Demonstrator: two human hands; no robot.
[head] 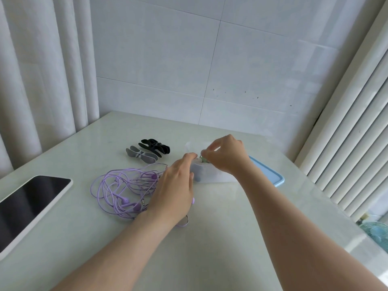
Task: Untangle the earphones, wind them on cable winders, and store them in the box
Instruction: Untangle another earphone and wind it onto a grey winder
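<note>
Here, head view, one entry per item. Table (220, 238): pale and glossy, carrying all that follows. Box (212, 175): clear plastic, open at the top, standing mid-table with its blue lid (270, 175) lying flat just behind and to the right of it. Left hand (176, 185): grips the left end of the box, fingers bent over the rim and thumb against the wall, apparently steadying it. Right hand (227, 156): poised over the box opening, fingertips pinched on a small green item (203, 159); most of it is hidden, so whether it is a wound earphone cannot be told. Purple earphones (121, 185): a loose tangle of cord on the table left of the box, partly under the left wrist, with one loop showing by the forearm. Grey winder (141, 155) and black winders (155, 147): lying bare beyond the tangle, untouched. Tablet (27, 208): dark screen, at the left edge, well apart. Hazards, as judged: the green item may snag on the rim or spring loose if let go before it sits well inside; the light box may slide or tip if the left hand slackens; the left wrist, on withdrawing, may drag the cord loop and pull the purple tangle tighter, or sweep it toward the table edge.
</note>
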